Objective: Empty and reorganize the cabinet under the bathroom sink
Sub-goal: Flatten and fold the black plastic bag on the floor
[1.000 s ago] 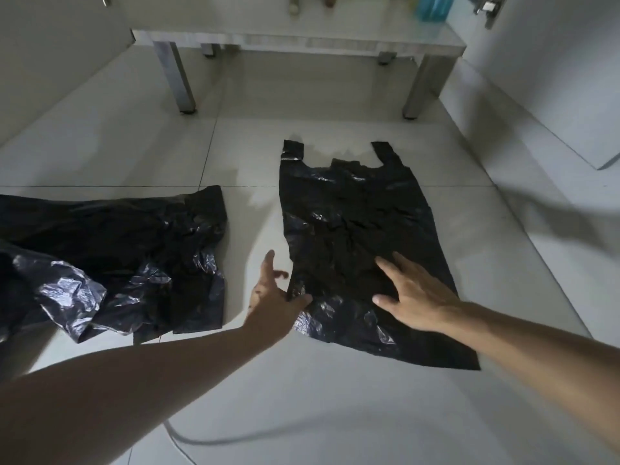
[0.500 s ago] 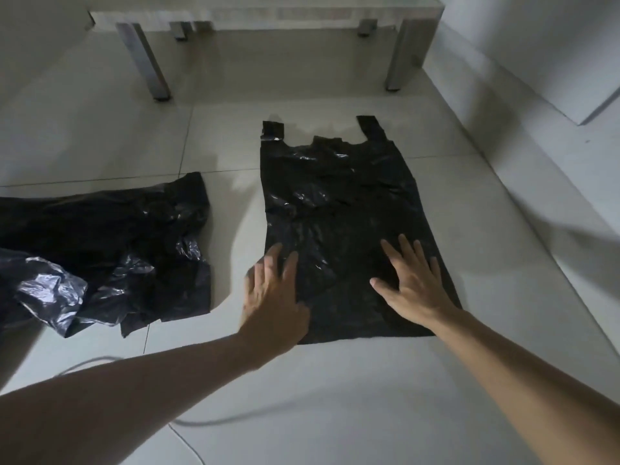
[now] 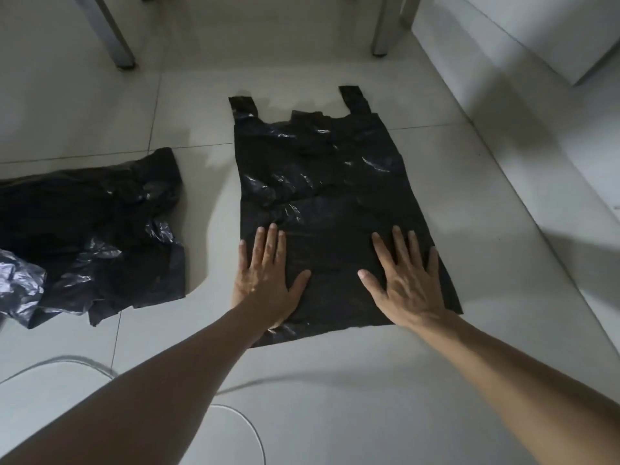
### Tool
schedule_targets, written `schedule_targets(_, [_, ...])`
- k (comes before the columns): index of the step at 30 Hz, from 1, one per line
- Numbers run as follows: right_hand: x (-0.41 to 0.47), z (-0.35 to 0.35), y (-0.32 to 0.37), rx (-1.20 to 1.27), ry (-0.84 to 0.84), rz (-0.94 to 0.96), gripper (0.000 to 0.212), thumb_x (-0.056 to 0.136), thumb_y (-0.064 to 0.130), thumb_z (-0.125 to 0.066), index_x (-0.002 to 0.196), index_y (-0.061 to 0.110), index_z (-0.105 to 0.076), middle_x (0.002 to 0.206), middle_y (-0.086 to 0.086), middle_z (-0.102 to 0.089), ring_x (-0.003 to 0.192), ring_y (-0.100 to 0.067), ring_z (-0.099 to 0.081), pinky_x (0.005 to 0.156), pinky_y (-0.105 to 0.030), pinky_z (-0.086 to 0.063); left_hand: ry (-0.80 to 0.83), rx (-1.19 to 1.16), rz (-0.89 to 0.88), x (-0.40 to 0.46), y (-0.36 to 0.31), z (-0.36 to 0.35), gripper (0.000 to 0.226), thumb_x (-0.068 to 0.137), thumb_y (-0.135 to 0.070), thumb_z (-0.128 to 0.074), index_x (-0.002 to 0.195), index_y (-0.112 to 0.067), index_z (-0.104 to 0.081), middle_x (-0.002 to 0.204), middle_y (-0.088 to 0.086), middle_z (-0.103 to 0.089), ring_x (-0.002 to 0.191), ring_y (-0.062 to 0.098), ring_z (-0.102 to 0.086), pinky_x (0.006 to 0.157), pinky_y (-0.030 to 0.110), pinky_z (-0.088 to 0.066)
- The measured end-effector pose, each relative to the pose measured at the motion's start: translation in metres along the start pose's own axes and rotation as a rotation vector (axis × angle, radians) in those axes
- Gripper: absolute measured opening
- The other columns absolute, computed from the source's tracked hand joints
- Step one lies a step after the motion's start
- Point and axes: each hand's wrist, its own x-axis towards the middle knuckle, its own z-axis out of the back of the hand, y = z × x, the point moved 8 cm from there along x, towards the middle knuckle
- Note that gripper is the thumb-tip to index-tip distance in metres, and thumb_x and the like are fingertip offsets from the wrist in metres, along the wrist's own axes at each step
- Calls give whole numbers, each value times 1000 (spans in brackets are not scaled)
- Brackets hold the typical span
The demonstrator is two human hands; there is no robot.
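A black plastic carrier bag lies spread flat on the pale tiled floor, its two handles pointing away from me. My left hand presses flat on the bag's near left part, fingers straight and partly over the left edge. My right hand lies flat on the near right part, fingers spread. Both palms face down and neither hand grips anything.
A crumpled heap of black plastic bags lies on the floor to the left. Two metal legs of a raised unit stand at the far end. A white wall runs along the right. A thin white cord curls near my left arm.
Both hands settled flat on the bag's near end; the left moved from its left edge onto it. The bag's near end now lies smoother. My view tilted down.
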Motion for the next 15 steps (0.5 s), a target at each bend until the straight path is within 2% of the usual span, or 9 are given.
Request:
schedule_targets(2, [-3, 7, 10, -13, -39, 19, 78, 88, 67, -21, 152, 23, -28, 160, -14, -22, 146, -41, -19, 112, -66, -18, -36, -22, 13, -3, -8, 6, 79, 92, -56, -15, 153, -7, -14, 162, 14, -3, 149, 30, -2, 119, 53, -8])
schedule_targets(4, [-7, 6, 23, -3, -60, 66, 74, 89, 63, -26, 151, 22, -32, 159, -14, -25, 145, -41, -23, 112, -66, -19, -35, -42, -37, -10, -27, 3, 75, 92, -50, -20, 154, -6, -13, 162, 14, -2, 149, 29, 0, 120, 53, -6])
schedule_targets(9, [-10, -8, 21, 27, -32, 64, 73, 91, 70, -14, 155, 34, -15, 163, -7, -14, 149, -33, -13, 118, -60, -10, -3, -18, -58, -23, -33, -8, 76, 93, -60, -6, 155, -17, 0, 162, 6, 7, 149, 23, 9, 120, 51, 1])
schedule_targets(12, [-11, -8, -3, 5, -26, 11, 78, 88, 74, -7, 155, 34, -9, 164, -5, -9, 150, -30, -8, 119, -56, -7, -21, -18, -12, -24, -20, -5, 81, 91, -66, -9, 155, -16, -3, 162, 6, 3, 150, 24, 5, 120, 51, -2])
schedule_targets(15, [-13, -8, -31, -13, 19, -86, 83, 85, 76, -3, 156, 31, -7, 164, -4, -6, 150, -30, -6, 118, -59, -8, 0, -12, 29, -26, -10, -6, 85, 90, -68, -6, 154, -12, -3, 162, 9, 4, 149, 27, 5, 120, 50, -4])
